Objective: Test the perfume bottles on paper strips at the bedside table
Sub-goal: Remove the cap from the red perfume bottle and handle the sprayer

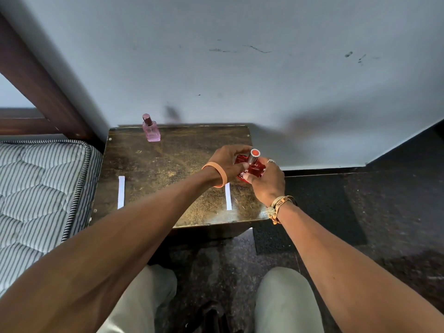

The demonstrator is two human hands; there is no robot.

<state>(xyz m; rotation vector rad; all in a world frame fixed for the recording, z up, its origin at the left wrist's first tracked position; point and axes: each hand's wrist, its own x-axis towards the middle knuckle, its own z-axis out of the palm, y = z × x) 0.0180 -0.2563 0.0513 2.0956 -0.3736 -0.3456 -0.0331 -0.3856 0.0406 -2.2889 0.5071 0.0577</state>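
**Over the bedside table, both hands on the red bottle**

Above the right rear part of the bedside table [168, 164], seen from the head camera, the left hand [228, 162] and the right hand [266, 183] both curl round a red perfume bottle [251, 169]. Its silvery cap [254, 156] still sits on top. The bottle seems lifted just off the wood, though the fingers hide its base.

A pink perfume bottle [150, 129] stands upright, capped, at the back left near the wall. Two white paper strips lie flat toward the front edge. One strip [121, 192] is at the left, and the other strip [228, 197] lies just below the hands. A striped mattress [36, 188] sits right beside the table's left side.
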